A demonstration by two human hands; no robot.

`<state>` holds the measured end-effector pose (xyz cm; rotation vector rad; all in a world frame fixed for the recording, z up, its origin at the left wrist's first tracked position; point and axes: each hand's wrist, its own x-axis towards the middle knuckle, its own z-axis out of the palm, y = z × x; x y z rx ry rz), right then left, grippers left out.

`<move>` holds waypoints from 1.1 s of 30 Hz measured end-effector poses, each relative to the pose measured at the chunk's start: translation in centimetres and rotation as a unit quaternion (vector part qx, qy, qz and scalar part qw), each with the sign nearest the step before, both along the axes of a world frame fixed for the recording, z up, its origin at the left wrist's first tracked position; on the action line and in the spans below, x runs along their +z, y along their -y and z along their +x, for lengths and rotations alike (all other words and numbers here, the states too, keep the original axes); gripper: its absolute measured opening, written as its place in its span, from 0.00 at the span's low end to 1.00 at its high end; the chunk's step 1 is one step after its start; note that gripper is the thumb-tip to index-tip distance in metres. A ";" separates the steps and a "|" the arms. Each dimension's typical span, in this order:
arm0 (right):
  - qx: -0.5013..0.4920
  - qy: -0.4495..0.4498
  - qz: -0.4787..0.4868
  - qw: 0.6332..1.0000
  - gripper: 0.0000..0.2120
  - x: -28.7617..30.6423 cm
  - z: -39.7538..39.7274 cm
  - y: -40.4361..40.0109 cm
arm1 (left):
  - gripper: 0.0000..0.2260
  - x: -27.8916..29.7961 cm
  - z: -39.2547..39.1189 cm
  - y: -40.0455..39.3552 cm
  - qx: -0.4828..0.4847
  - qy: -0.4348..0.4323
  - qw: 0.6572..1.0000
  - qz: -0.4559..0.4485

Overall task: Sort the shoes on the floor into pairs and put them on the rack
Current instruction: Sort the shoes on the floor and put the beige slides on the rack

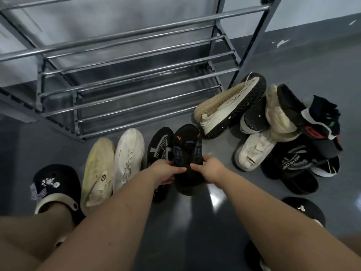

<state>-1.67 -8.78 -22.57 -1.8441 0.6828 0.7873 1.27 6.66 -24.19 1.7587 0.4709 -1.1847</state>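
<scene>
Black shoe point(187, 153) betw. both hands point(168, 171) point(210, 169) — heel gripped.

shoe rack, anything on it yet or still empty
Empty: every bar of the shoe rack that shows is bare, and the shoes all sit on the floor.

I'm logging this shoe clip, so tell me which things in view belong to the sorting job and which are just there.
Part of the job:
- black shoe with orange marks, gripped by left hand and right hand
- black-and-white shoe
- two cream shoes
- heap of shoes
- metal rack

Just there:
- black clogs worn on the person's feet
- grey floor
</scene>
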 end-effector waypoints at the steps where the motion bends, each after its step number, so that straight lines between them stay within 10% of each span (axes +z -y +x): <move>1: -0.002 0.000 -0.006 1.000 0.20 -0.2 0.0 0.2 | 0.12 -0.1 -0.1 0.3 -0.006 0.000 1.000 -0.004; 10: 0.018 -0.025 -0.006 1.000 0.29 1.2 -0.8 1.7 | 0.19 2.8 0.5 1.4 -0.081 0.122 0.987 0.059; 19: 0.298 0.052 -0.274 0.913 0.33 3.2 -3.5 3.6 | 0.31 5.5 -2.2 0.7 -0.378 0.338 0.836 0.212; 33: 0.314 0.110 -0.428 0.840 0.32 9.9 -4.6 11.2 | 0.32 12.6 -2.6 3.9 -0.523 0.446 0.682 0.249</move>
